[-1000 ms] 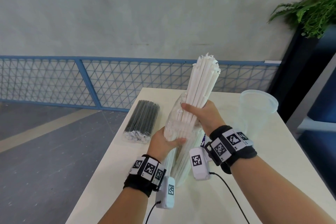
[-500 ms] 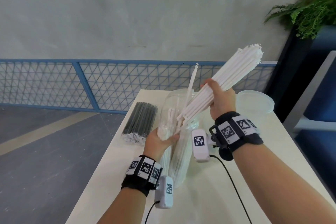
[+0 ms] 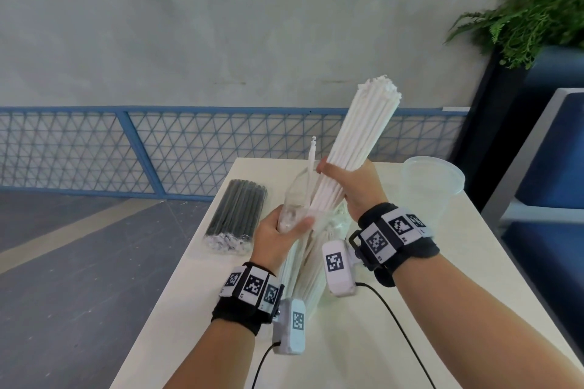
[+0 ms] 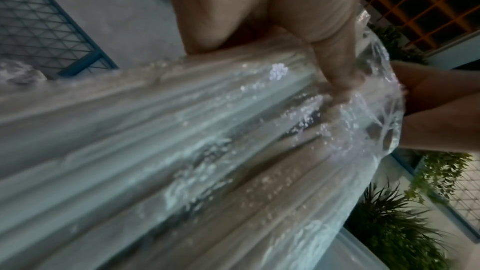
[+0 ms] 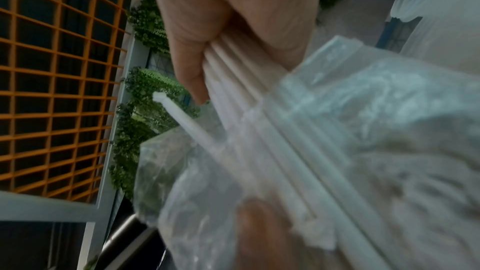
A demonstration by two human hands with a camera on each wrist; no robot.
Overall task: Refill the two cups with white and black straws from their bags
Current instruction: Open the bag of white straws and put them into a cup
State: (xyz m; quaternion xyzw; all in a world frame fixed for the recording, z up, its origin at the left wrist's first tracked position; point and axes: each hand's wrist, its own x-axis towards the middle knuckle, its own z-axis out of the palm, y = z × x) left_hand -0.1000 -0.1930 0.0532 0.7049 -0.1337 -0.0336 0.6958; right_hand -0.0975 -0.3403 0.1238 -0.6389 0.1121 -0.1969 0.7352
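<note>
Cream table (image 3: 395,341); grey wall (image 3: 221,25), blue railing (image 3: 126,148).

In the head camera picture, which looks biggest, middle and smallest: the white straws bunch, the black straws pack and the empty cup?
1. white straws bunch
2. black straws pack and empty cup: they look alike in size, so I won't rank them.

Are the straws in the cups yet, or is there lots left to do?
Done: nothing is in a cup; the clear cup looks empty. In hand: the right hand grips a white straw bundle, partly out of the clear bag the left hand holds. Left: the black straws lie bagged on the table.
</note>
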